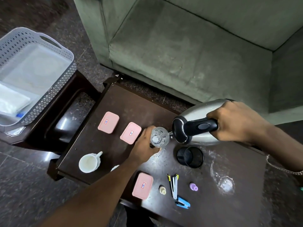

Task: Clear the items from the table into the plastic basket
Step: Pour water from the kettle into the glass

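left hand (pixel 144 145): gripping clear glass (pixel 159 137), mid-bench | right hand (pixel 236 122): closed on kettle (pixel 196 126) handle, tilted toward glass | plastic basket (pixel 32 71): beyond bench's left edge, on stool

Your right hand (pixel 232 122) gripped the black handle of the steel kettle (pixel 196 115), tilted with its spout against the clear glass (pixel 159 136) that your left hand (pixel 144 148) held above the dark desk (pixel 118 102). On the desk lay three pink lidded boxes (pixel 108 122) – two side by side, one nearer you – a white mug (pixel 89 163), a black cup (pixel 191 157) and a blue stapler (pixel 182 203). The grey plastic basket (pixel 54 94) sat well to the left.
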The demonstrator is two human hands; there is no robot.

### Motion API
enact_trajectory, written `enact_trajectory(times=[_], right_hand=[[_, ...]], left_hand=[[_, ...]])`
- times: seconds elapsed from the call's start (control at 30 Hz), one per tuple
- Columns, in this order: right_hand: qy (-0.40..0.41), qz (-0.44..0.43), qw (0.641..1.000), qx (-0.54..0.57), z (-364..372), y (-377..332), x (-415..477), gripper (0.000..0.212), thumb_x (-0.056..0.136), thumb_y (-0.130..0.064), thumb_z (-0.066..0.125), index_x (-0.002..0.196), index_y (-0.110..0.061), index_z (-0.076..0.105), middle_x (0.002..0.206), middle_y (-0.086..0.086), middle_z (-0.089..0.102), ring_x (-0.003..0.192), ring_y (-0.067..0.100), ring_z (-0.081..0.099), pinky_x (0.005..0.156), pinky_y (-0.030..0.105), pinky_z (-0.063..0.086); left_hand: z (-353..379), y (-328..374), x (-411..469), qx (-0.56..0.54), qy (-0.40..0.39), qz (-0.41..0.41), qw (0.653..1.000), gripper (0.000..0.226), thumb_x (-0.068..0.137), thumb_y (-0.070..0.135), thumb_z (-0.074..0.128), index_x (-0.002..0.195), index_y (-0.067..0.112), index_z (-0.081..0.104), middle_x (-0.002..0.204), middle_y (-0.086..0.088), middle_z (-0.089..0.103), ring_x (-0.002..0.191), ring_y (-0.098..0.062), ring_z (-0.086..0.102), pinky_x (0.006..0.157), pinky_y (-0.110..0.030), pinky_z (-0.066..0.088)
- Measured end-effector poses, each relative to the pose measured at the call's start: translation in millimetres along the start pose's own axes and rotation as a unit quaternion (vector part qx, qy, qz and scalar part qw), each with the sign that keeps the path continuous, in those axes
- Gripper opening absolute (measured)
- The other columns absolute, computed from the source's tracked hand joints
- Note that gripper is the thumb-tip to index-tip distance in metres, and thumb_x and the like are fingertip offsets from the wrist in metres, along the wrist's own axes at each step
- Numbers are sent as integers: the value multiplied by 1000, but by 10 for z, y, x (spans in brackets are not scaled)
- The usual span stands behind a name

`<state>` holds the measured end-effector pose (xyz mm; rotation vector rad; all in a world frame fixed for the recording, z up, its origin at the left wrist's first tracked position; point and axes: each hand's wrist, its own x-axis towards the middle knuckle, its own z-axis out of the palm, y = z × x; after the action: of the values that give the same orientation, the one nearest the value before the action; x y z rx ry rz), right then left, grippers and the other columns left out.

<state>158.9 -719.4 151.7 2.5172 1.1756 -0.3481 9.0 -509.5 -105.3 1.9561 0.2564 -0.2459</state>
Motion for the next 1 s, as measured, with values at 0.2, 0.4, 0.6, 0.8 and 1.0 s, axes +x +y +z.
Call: enact_trajectory(times=[0.2,0.4,0.6,0.8,1.0], right_hand=[[8,-3,1000,-16,-110,-9,-68,22,64,-31,65,59,-17,48,52,6,55,50,31,38,46,25,15],[5,-1,1000,-14,-187,-23,-105,24,63,-30,64,56,-17,45,47,4,47,48,31,37,45,24,16],[-1,-3,1000,-1,-229,-69,-126,21,61,-35,54,55,-20,41,48,6,47,49,32,38,50,28,27],[-2,2,1000,-5,-220,-82,-110,23,59,-35,55,54,-18,40,45,2,44,45,32,36,49,27,28],[-21,-2,1000,5,-281,-79,-135,29,60,-37,52,52,-21,29,45,-6,23,47,30,37,51,29,35]], left_hand=[[-9,19,-7,6,-1,-1,1000,86,65,16,86,135,37,41,128,9,52,114,-12,58,99,-31,49],[-18,35,-9,11,-4,-5,1000,87,66,18,88,137,35,41,127,11,52,113,-7,56,93,-20,43],[-28,44,-15,9,-5,7,1000,86,68,14,87,139,29,42,127,8,55,116,-10,56,99,-27,48],[-42,47,-20,1,-4,13,1000,84,67,14,87,137,28,43,126,6,59,115,-7,56,98,-25,47],[-43,57,-11,1,-6,9,1000,85,68,15,88,139,26,43,129,4,59,119,-13,58,103,-34,48]])
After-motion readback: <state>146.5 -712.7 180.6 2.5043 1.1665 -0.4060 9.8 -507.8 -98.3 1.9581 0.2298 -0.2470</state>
